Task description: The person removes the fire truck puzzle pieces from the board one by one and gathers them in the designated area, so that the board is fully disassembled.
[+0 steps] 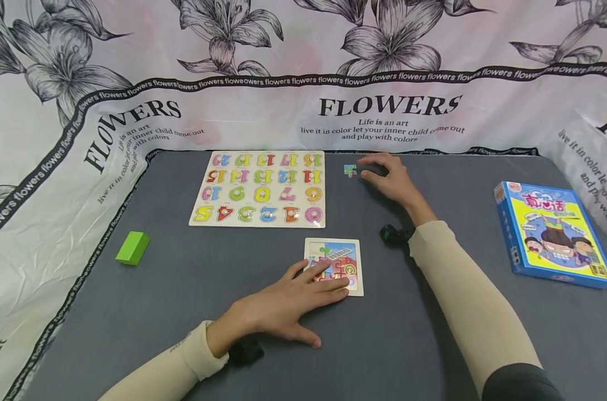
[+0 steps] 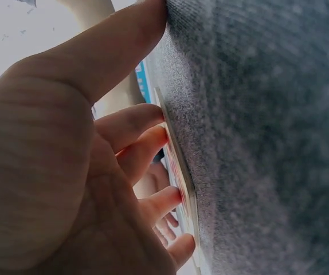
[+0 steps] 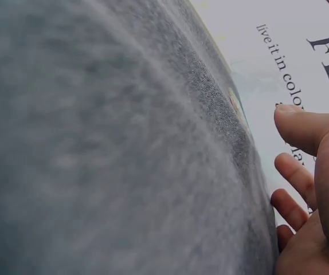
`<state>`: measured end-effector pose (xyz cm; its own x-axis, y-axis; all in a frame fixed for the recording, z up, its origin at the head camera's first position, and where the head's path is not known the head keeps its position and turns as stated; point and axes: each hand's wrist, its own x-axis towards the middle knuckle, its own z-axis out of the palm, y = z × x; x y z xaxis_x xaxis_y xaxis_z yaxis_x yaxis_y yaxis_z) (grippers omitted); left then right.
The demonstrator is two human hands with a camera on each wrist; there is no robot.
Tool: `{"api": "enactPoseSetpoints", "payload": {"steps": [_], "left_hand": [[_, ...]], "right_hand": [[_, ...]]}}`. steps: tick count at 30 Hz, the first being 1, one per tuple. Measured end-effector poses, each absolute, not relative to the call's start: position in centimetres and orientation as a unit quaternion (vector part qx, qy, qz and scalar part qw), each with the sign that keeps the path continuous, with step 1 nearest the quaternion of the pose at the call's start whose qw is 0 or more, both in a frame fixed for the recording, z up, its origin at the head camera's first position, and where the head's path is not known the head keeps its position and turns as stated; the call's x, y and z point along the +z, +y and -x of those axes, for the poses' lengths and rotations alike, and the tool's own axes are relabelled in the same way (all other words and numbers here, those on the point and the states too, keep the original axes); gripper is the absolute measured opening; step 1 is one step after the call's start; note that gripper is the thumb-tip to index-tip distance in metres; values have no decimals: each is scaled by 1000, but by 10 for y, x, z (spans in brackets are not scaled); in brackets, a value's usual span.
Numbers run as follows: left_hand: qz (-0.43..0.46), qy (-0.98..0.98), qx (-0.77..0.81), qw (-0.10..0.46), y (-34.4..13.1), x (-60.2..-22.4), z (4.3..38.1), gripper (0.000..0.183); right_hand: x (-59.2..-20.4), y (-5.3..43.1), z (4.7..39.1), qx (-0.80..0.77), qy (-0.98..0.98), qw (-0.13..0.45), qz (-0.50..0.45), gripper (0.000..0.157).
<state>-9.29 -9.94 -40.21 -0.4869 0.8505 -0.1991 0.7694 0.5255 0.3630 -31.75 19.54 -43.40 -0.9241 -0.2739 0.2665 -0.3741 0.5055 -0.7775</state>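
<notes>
At the lower centre of the head view, the left hand [image 1: 288,306] rests, fingers spread, on a framed jigsaw [image 1: 352,257]. The right hand [image 1: 392,179], loosely bent and grasping nothing, lies right of upper centre, just beside a small jigsaw piece [image 1: 350,169], right of the number board [image 1: 275,185].

Cream rectangular number board [image 1: 257,224]: red, green, pink, blue numerals
Small cream-framed square puzzle [image 1: 351,258], in front of the board: red on blue
Small flat jigsaw piece [image 1: 350,169], right of the board: green, blue
Rectangular block [image 1: 133,248], left of the board: bright green
Flat cardboard box [image 1: 559,234], far right of the board: blue sides, yellow front, pink lettering
Pinkish-white sheet [image 1: 263,107], behind the board: black line-drawn flowers
</notes>
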Motion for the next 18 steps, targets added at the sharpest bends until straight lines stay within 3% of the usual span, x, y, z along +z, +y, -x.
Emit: {"api": "enactPoseSetpoints", "payload": {"steps": [11,18], "left_hand": [[-473,855,119,177,-96,-401,93,93],[-477,855,135,153,-100,-399,97,81]], "right_hand": [[-430,205,292,453,-859,37,-235,29],[-426,208,274,457,-855,27,-242,30]]}}
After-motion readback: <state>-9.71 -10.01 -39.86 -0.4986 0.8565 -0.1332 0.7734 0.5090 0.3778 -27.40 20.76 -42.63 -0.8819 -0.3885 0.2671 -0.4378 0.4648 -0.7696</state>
